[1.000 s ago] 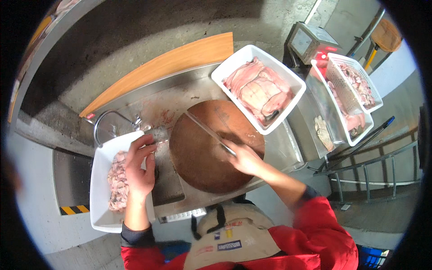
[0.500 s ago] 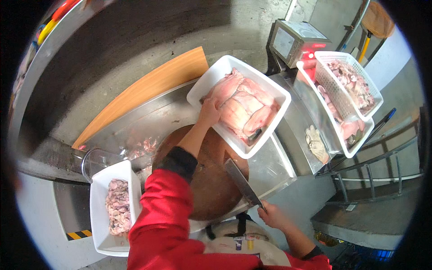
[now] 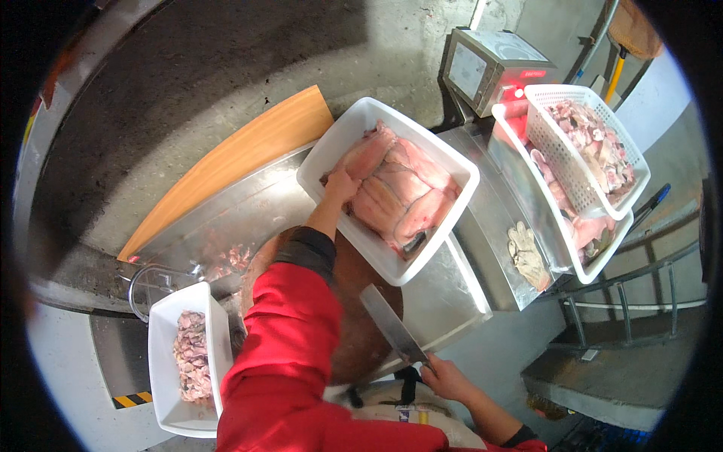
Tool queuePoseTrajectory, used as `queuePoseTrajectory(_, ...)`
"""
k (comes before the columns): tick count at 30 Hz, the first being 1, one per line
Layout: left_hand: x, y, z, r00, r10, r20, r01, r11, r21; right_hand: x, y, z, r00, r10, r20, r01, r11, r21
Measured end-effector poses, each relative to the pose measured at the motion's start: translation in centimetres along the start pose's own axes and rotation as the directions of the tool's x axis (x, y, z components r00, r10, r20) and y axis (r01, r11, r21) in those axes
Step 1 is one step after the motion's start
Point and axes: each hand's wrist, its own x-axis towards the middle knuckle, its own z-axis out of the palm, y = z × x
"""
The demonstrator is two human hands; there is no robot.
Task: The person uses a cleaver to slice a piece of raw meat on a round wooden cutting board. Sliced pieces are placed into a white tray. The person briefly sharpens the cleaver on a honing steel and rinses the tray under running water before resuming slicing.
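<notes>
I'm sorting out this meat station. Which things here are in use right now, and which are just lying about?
In use:
left hand on meat in the big white tub
right hand holding cleaver
round block

Lying about:
scale
basket
gloves
small tub
wooden board

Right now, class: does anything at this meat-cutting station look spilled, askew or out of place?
Yes. Small meat scraps lie loose on the steel table, outside any tub. A pair of gloves also lies on the steel beside the scale.
</notes>
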Motion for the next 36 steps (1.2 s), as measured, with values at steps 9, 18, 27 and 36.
queuePoseTrajectory(9,0.9,-0.8,-0.7,0.963,-0.181,0.198,0.266,0.740,-0.618,-0.1,-0.1,0.7,0.997,-0.052,-0.051,0.051,0.999,-0.017)
queuePoseTrajectory(18,5.7,-4.2,2.0,0.873,-0.431,0.228,0.473,0.637,-0.608,-0.5,-0.5,0.8,0.999,-0.015,-0.051,0.015,1.000,-0.003)
queuePoseTrajectory(27,0.7,6.0,-9.2,0.943,-0.143,0.299,0.329,0.516,-0.791,-0.5,-0.2,1.3,0.983,-0.086,-0.162,0.081,0.996,-0.042)
queuePoseTrajectory(36,-13.5,10.3,-18.9,0.900,0.326,0.290,0.234,0.201,-0.951,0.9,1.7,2.9,0.950,-0.095,-0.298,0.125,0.989,0.084)
